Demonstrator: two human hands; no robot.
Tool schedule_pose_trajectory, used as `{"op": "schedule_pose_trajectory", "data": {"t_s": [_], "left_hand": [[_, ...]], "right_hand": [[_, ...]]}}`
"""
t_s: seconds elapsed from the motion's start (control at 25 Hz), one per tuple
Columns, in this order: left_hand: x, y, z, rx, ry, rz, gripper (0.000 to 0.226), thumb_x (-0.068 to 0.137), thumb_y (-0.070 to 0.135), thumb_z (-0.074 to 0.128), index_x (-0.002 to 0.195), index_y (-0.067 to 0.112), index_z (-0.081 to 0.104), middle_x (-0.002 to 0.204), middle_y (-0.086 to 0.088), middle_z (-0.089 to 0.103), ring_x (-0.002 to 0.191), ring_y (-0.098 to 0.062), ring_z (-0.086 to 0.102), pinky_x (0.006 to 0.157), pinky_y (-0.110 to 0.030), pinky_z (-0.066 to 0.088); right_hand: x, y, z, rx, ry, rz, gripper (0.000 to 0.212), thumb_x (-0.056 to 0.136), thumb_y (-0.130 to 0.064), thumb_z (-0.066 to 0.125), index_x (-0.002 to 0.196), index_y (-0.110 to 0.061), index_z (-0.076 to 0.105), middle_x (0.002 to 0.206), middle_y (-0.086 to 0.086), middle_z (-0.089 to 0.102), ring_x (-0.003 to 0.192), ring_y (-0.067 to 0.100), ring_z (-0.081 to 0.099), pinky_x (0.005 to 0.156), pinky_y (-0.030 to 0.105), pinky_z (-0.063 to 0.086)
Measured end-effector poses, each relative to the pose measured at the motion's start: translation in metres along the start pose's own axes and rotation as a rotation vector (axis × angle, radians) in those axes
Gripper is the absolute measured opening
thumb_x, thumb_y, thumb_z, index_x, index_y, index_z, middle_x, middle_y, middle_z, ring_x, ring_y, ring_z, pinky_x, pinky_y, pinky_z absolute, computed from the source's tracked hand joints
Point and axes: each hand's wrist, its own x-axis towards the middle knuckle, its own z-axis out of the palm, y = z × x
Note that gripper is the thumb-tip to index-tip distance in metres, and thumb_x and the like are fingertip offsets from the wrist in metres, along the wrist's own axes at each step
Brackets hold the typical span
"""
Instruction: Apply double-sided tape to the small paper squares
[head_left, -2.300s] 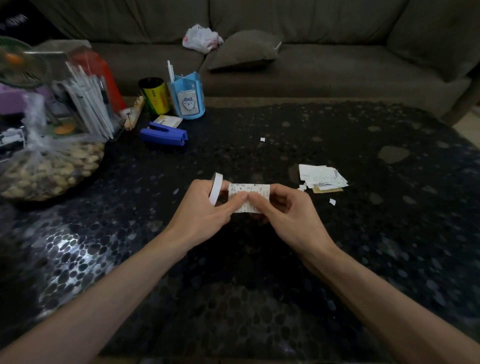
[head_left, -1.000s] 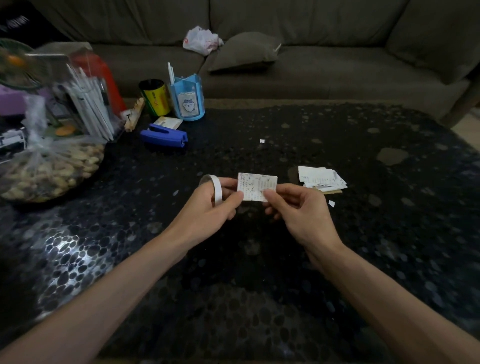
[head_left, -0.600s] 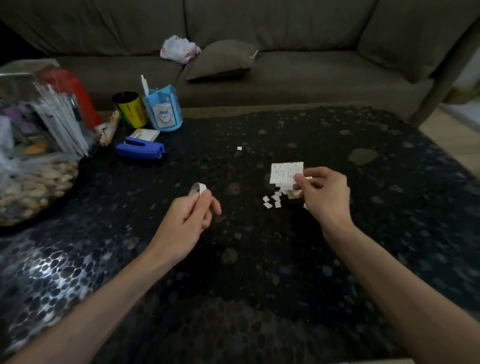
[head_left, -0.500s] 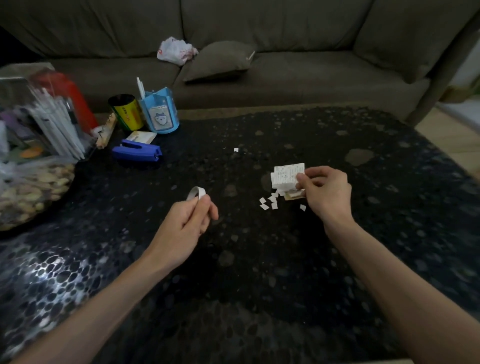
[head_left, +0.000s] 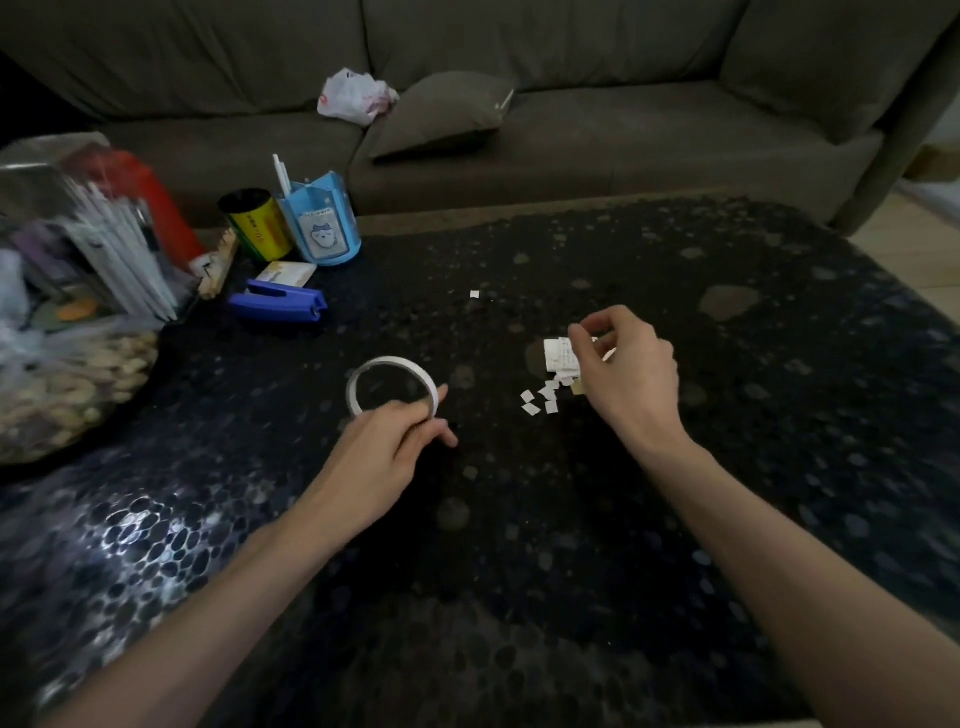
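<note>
Squares first: small paper squares (head_left: 540, 401) lie loose on the dark pebbled surface (head_left: 519, 519), a cluster of about five, a little right of centre. Touching the cluster at its 1 o'clock sits a paper stack (head_left: 557, 356) with writing on it.

My right hand (head_left: 631, 374) hovers over the stack's right edge with its fingers curled and the forefinger tip at the top corner. I cannot tell whether it pinches a sheet or only touches it.

At 9 o'clock from the squares, well apart, my left hand (head_left: 384, 457) grips the tape roll (head_left: 393, 360) by its near rim, thumb and fingers curled round the band. The ring faces the camera and the surface shows through the hole. I cannot tell whether the roll touches the surface.

One stray scrap (head_left: 474, 294) lies alone at 1 o'clock from the roll.

Further out at 10 o'clock: blue stapler (head_left: 278, 302), then blue pen holder (head_left: 319, 228) and yellow can (head_left: 257, 226) side by side. At 9 o'clock, on the left edge, a clear bag of nuts (head_left: 62, 384). Beyond the surface at 12 o'clock is a sofa (head_left: 623, 130) with a cushion (head_left: 441, 111) and a white plastic bag (head_left: 356, 96).
</note>
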Motion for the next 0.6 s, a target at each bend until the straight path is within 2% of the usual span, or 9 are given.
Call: {"op": "schedule_pose_trajectory", "data": {"t_s": [0.08,0.2,0.24,0.36,0.48,0.6], "left_hand": [[0.001,0.002,-0.007,0.106,0.117,0.057,0.022,0.102,0.029,0.060,0.112,0.021,0.078,0.116,0.003,0.075,0.119,-0.012,0.066,0.103,-0.041,0.052],[0.010,0.010,-0.019,0.291,0.037,0.134,0.024,0.103,0.030,0.057,0.111,0.016,0.075,0.103,0.003,0.066,0.094,-0.016,0.067,0.087,-0.044,0.055],[0.015,0.014,-0.022,0.342,-0.002,0.140,0.025,0.104,0.032,0.056,0.114,0.018,0.074,0.103,0.005,0.063,0.092,-0.014,0.065,0.085,-0.043,0.055],[0.030,0.020,-0.026,0.417,-0.005,0.178,0.027,0.102,0.034,0.059,0.123,0.025,0.073,0.112,0.006,0.067,0.103,-0.012,0.065,0.092,-0.041,0.055],[0.038,0.022,-0.014,0.401,-0.005,0.251,0.029,0.100,0.033,0.062,0.127,0.027,0.070,0.120,0.006,0.070,0.114,-0.011,0.063,0.101,-0.040,0.053],[0.037,0.017,-0.005,0.384,-0.016,0.237,0.031,0.097,0.034,0.067,0.127,0.030,0.070,0.123,0.008,0.067,0.116,-0.011,0.059,0.101,-0.042,0.052]], "right_hand": [[-0.007,-0.006,0.007,0.045,-0.062,-0.040,0.027,0.104,-0.038,0.062,0.126,-0.023,0.063,0.098,-0.011,0.066,0.074,-0.001,0.059,0.062,0.015,0.041],[-0.014,-0.010,0.014,0.067,-0.125,-0.050,0.024,0.103,-0.039,0.064,0.123,-0.025,0.063,0.092,-0.014,0.062,0.074,-0.003,0.059,0.062,0.016,0.041],[-0.016,-0.009,0.015,0.077,-0.132,-0.056,0.024,0.103,-0.039,0.064,0.121,-0.025,0.064,0.094,-0.012,0.065,0.076,-0.001,0.060,0.064,0.019,0.044],[-0.022,-0.012,0.021,0.069,-0.167,-0.140,0.022,0.099,-0.036,0.070,0.118,-0.027,0.065,0.097,-0.011,0.067,0.081,0.003,0.063,0.072,0.025,0.052],[-0.028,-0.014,0.028,0.013,-0.275,-0.342,0.026,0.093,-0.030,0.077,0.117,-0.031,0.066,0.098,-0.013,0.064,0.085,0.003,0.062,0.079,0.028,0.058],[-0.028,-0.012,0.031,-0.084,-0.333,-0.474,0.029,0.092,-0.026,0.077,0.118,-0.030,0.067,0.112,-0.010,0.063,0.101,0.006,0.061,0.093,0.033,0.057]]}}
